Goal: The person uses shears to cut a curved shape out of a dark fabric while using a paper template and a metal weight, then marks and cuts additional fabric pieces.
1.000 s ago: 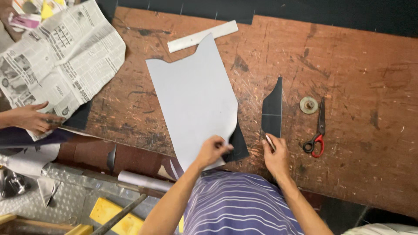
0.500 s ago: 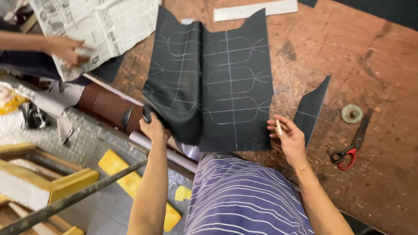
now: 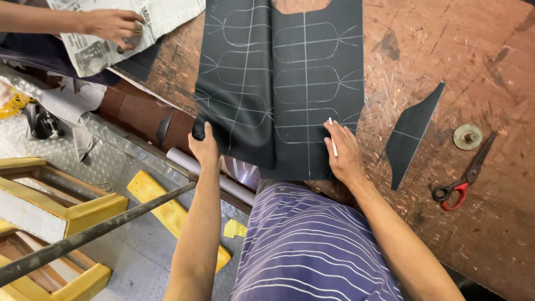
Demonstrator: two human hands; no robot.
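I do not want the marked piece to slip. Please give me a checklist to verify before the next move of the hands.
1. Left hand grips the corner of the black sheet with white chalk lines: ok.
2. Right hand, holding a white chalk stick, rests on the sheet: ok.
3. Sheet lies flat: not ok, its left part is folded up.
4. Red-handled scissors lie apart from the sheet: ok.
5. Another person's hand, on the newspaper, is off the sheet: ok.

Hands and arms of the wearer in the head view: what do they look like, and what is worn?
Both arms are bare from the elbow down, with no gloves, watch or rings visible on the left hand or the right hand. The torso below wears a purple shirt with thin, wavy white stripes.
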